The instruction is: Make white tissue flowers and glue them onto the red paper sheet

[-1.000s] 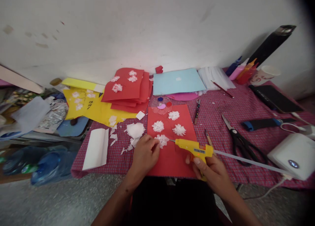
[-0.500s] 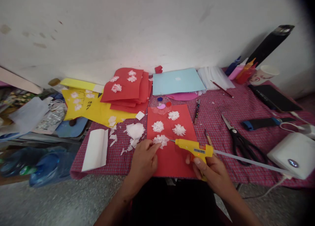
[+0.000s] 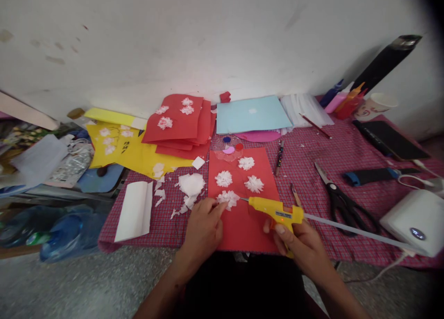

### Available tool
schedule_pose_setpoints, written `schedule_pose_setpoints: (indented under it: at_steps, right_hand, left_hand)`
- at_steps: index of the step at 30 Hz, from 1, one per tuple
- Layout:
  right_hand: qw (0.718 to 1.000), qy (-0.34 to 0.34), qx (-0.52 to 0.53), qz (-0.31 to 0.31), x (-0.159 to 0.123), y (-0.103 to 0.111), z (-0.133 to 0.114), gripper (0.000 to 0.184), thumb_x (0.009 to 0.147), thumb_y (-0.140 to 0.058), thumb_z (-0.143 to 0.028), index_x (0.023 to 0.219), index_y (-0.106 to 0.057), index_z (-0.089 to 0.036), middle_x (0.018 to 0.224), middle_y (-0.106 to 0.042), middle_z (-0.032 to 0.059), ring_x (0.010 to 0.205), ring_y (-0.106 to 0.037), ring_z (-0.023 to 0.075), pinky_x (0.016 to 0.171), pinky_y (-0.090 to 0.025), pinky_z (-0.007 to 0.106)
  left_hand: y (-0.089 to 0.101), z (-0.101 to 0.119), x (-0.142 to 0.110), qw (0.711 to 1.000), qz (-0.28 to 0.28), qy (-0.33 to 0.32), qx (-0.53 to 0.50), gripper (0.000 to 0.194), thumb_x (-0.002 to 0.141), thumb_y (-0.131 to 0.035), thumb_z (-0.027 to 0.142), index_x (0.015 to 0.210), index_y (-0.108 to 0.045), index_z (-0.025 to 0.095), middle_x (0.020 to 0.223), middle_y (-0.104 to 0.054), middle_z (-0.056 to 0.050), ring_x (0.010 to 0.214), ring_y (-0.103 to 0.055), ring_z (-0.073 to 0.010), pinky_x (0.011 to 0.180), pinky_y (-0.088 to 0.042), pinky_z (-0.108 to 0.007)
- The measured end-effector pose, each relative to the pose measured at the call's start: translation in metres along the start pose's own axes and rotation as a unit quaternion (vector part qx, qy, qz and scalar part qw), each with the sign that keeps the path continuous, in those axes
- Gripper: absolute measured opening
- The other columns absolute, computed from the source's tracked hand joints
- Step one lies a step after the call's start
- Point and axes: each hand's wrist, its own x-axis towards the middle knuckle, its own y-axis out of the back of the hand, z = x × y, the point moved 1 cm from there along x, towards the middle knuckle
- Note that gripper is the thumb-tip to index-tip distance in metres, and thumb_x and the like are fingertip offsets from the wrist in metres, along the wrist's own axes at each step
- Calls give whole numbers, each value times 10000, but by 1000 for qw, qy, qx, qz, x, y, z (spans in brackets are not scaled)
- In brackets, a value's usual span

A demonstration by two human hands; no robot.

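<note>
My right hand (image 3: 298, 240) is wrapped round the handle of a yellow glue gun (image 3: 270, 207), a long glue stick (image 3: 347, 226) jutting from its back. Its nozzle points left and meets the right edge of a white crepe-paper flower (image 3: 228, 199). My left hand (image 3: 204, 224) rests at the left side of the red sheet (image 3: 243, 228), index finger stretched to the flower's lower edge and thumb apart from it. Farther up the sheet sit more white paper flowers (image 3: 254, 184). Whether the nozzle touches the petals I cannot tell.
Torn white paper (image 3: 190, 184) and a folded white sheet (image 3: 133, 212) lie to the left. Red cards (image 3: 173, 124) and a light blue sheet (image 3: 253, 115) are behind. On the right are black scissors (image 3: 347, 208), a craft knife (image 3: 296, 195) and a white box (image 3: 412, 222).
The view has shifted very slightly. Both hands, the glue gun and the flower keep the same positions relative to each other.
</note>
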Motion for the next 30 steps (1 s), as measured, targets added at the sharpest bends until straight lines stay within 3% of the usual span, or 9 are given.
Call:
schedule_pose_setpoints:
  at_steps: [7,14,19,22,25,30]
  right_hand:
    - [1000,-5,3,2,0,-1,-3,342,993,-512,-488,962,-641,-172,546,-517,-24,492,-438,127,513,-332,280]
    - [999,-20,25,5,-1,-1,-2,326,984,-526,-491,968,-629,-182,570,-517,-21,488,-430,127,493,-323,276]
    - [1000,-21,14,13,-2,0,-3,344,978,-523,-502,947,-638,-179,559,-513,-7,497,-442,139,478,-323,275]
    - [999,-32,27,33,-3,-1,-4,337,964,-538,-504,911,-641,-188,554,-505,-5,475,-431,138,469,-332,279]
    - [997,-39,28,53,-4,-3,-6,335,944,-559,-511,908,-660,-193,560,-524,6,453,-424,139,460,-335,284]
    - [993,-72,15,96,-6,-3,-7,351,899,-606,-538,895,-708,-202,621,-595,51,488,-477,165,503,-413,310]
  left_hand:
    - [2,1,-2,999,33,7,-13,427,834,-494,50,1214,-648,168,1014,-610,-109,946,-564,-238,813,-502,-389]
    - [2,1,1,1000,26,-3,-3,425,832,-491,54,1200,-655,188,995,-613,-101,910,-570,-228,774,-511,-379]
    - [7,-5,-13,994,103,4,-41,373,877,-534,69,1213,-631,199,1016,-621,-94,956,-590,-221,835,-519,-386]
    - [9,-11,-23,985,149,24,-77,210,899,-572,90,1055,-649,209,976,-636,-72,934,-612,-195,846,-527,-357]
    - [8,-15,-28,981,156,40,-109,129,910,-574,102,951,-635,208,926,-649,-55,885,-628,-174,801,-538,-316]
    - [7,-17,-31,976,152,31,-150,128,904,-594,101,966,-646,200,908,-664,-48,864,-632,-162,787,-538,-291]
